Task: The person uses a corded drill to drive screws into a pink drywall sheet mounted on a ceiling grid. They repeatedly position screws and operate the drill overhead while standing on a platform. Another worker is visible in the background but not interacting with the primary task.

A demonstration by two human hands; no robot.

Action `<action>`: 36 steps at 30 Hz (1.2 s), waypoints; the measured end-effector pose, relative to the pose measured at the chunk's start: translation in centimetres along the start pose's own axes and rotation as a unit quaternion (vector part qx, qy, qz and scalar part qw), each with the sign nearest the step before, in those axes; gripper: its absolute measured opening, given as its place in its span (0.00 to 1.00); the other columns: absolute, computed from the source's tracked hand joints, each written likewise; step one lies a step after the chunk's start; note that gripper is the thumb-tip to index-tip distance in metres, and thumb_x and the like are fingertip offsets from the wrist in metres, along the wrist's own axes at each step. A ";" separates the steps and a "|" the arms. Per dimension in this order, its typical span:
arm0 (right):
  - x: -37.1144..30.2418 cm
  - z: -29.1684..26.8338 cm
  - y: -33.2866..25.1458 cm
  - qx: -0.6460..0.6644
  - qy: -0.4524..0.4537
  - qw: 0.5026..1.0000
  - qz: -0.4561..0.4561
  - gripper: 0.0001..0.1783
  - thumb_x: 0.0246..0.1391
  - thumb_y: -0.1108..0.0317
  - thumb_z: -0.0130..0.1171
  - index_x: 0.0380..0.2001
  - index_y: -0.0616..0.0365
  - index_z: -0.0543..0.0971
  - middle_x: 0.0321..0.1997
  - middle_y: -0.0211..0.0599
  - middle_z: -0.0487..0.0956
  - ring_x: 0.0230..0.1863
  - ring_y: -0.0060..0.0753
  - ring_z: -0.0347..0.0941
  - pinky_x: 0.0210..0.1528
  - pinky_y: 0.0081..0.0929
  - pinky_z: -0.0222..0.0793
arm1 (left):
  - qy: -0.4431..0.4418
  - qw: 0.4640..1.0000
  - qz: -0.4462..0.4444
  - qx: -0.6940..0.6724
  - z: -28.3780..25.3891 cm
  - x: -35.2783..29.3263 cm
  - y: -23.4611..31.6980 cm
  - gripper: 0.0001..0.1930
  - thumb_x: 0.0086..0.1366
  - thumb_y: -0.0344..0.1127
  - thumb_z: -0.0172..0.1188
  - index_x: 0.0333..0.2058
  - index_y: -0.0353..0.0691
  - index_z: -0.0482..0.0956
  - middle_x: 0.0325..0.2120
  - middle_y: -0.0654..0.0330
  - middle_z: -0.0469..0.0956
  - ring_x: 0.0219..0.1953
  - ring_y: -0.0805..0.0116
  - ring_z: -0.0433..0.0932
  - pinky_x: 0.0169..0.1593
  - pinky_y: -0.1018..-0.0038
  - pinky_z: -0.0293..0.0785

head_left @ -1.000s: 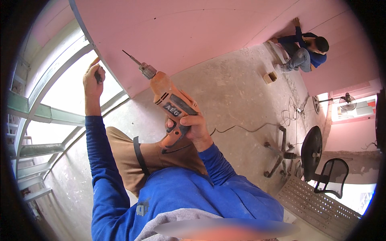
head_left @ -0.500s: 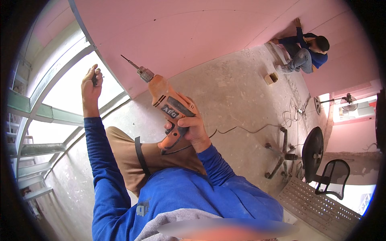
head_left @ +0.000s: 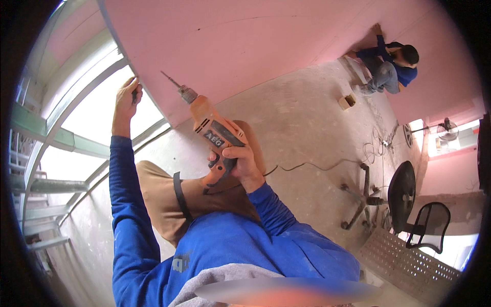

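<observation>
My right hand point(head_left: 243, 162) is wrapped round the handle of an orange and black corded drill point(head_left: 205, 113). The long thin bit in its chuck points up and left, across the view of the pink wall board point(head_left: 245, 46). At the board's left edge is my raised left hand point(head_left: 125, 100), its fingers closed round a small bunch of dark screws point(head_left: 135, 95). The fingers partly cover the screws, and their fingertips are by the metal strip along the board's edge; whether they touch it I cannot tell.
A metal stud frame point(head_left: 64, 138) stands at the left. The drill's cord point(head_left: 307, 164) trails over the concrete floor. Another person point(head_left: 391, 64) crouches by the wall at the far right, near an open cardboard box point(head_left: 347, 101). A black swivel chair point(head_left: 401, 197) lies at the right.
My left hand has moved right and slightly up, closer to the board's edge, and its fingers have drawn together. The drill has hardly moved, staying in my right hand.
</observation>
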State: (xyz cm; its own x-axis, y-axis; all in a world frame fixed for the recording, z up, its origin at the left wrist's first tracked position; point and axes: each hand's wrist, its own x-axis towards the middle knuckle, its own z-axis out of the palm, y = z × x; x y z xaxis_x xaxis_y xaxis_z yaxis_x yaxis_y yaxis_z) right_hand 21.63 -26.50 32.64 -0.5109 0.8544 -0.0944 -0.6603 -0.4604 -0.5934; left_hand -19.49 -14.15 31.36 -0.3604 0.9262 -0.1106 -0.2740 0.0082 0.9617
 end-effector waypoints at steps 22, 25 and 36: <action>3.0 0.7 9.4 -0.127 0.100 0.986 -0.027 0.33 0.47 0.77 0.70 0.60 0.67 0.80 0.45 0.40 0.84 0.38 0.35 0.86 0.43 0.37 0.90 | -0.017 0.997 0.051 0.051 2.3 -1.1 0.9 0.10 0.82 0.37 0.61 0.48 0.35 0.83 0.24 0.65 0.75 0.23 0.76 0.71 0.25 0.77 0.64; 2.8 0.5 9.6 -0.136 0.116 0.984 -0.011 0.31 0.47 0.78 0.69 0.59 0.67 0.80 0.43 0.41 0.84 0.36 0.36 0.87 0.42 0.38 0.90 | -0.004 0.998 0.046 0.052 2.9 -1.6 0.7 0.13 0.83 0.39 0.57 0.39 0.38 0.80 0.24 0.66 0.70 0.24 0.76 0.67 0.27 0.75 0.60; 3.2 -0.2 10.4 -0.132 0.135 0.982 0.002 0.29 0.49 0.80 0.70 0.57 0.68 0.80 0.39 0.43 0.85 0.32 0.39 0.88 0.34 0.37 0.90 | 0.029 0.998 0.031 0.056 3.7 -1.5 0.6 0.11 0.82 0.36 0.59 0.45 0.34 0.83 0.25 0.66 0.72 0.23 0.76 0.67 0.25 0.75 0.60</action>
State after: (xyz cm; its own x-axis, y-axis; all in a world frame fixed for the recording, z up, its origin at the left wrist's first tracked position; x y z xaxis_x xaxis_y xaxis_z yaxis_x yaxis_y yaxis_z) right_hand 13.27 -28.54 26.01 -0.3247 0.9022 -0.2838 -0.4751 -0.4150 -0.7759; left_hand -15.82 -14.20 33.02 -0.4257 0.9028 -0.0611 -0.1500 -0.0038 0.9887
